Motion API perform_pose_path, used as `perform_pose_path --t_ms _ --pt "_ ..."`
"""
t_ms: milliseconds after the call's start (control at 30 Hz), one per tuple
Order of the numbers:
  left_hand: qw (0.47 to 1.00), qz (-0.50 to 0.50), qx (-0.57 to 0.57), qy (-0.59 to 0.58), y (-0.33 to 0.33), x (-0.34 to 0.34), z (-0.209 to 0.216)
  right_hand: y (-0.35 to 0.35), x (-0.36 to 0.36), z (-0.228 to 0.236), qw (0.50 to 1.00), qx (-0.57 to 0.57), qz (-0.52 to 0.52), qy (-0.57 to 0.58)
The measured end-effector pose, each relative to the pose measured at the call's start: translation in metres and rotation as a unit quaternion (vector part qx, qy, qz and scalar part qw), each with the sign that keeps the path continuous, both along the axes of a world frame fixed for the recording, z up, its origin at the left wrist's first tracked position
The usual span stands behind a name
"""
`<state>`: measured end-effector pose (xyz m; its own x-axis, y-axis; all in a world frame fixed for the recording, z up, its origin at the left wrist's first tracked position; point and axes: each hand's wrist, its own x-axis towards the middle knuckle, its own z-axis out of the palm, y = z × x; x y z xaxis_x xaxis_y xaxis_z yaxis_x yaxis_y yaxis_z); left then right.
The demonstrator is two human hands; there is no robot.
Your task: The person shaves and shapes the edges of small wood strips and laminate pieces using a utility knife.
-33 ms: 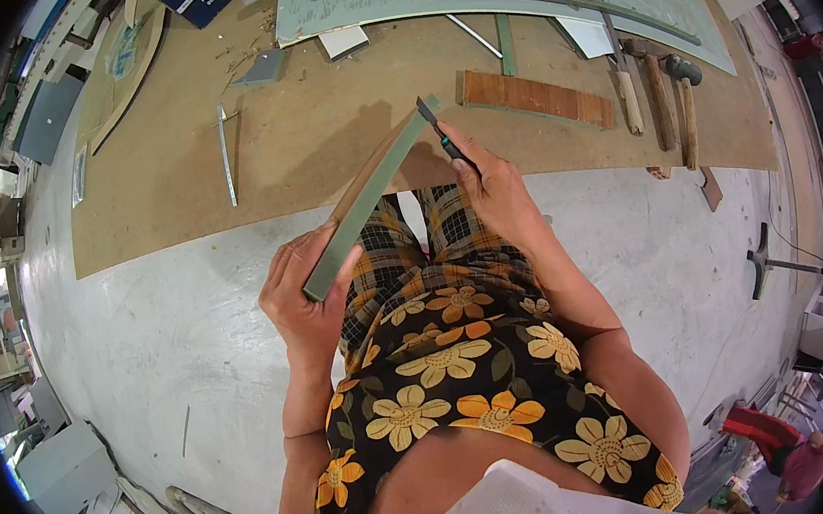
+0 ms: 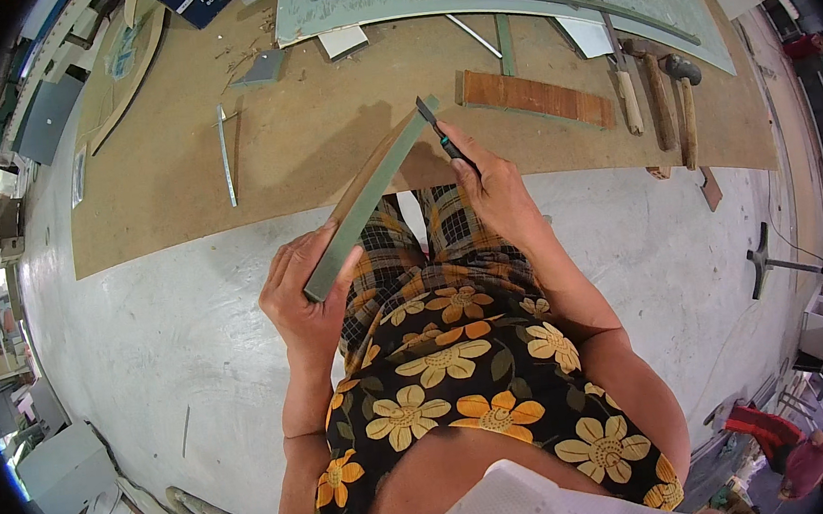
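My left hand is closed around the near end of a long, narrow green strip of board, with a brown face on its far side. The strip slants up to the right, its far end over the brown-topped table. In my right hand is a black utility knife with a teal accent. The fingers wrap its handle, and the blade end lies at the strip's far end; whether it touches, I cannot tell. Just beyond my right hand lies a wood-grain board piece.
The brown table spans ahead. A wooden-handled tool and two hammers lie at its right. Green boards are stacked at the back. A thin metal strip lies left. Another person is far at lower right.
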<state>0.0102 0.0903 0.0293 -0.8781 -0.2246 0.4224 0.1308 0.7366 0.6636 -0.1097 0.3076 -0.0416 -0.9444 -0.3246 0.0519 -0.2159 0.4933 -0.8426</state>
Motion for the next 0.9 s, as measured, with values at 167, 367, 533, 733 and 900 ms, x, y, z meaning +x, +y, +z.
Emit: perform_pose_path --t_ms 167,367,533,733,900 --pt "1.000 -0.006 -0.013 0.012 0.000 -0.001 -0.003 -0.004 -0.004 0.005 0.999 0.001 -0.005 -0.036" --pt "1.000 0.017 0.025 -0.002 0.002 -0.001 -0.003 -0.010 -0.010 -0.001 1.000 0.010 -0.014 0.026" --pt "0.999 0.025 0.021 0.002 0.002 -0.001 -0.002 -0.012 -0.014 0.002 0.999 0.021 -0.004 0.047" --pt "0.999 -0.016 -0.031 0.041 0.003 0.002 -0.004 0.002 -0.039 -0.021 0.992 0.123 -0.040 0.002" --pt "0.998 0.041 0.048 -0.013 -0.005 0.000 -0.003 0.004 -0.012 -0.016 0.997 0.065 -0.031 -0.012"
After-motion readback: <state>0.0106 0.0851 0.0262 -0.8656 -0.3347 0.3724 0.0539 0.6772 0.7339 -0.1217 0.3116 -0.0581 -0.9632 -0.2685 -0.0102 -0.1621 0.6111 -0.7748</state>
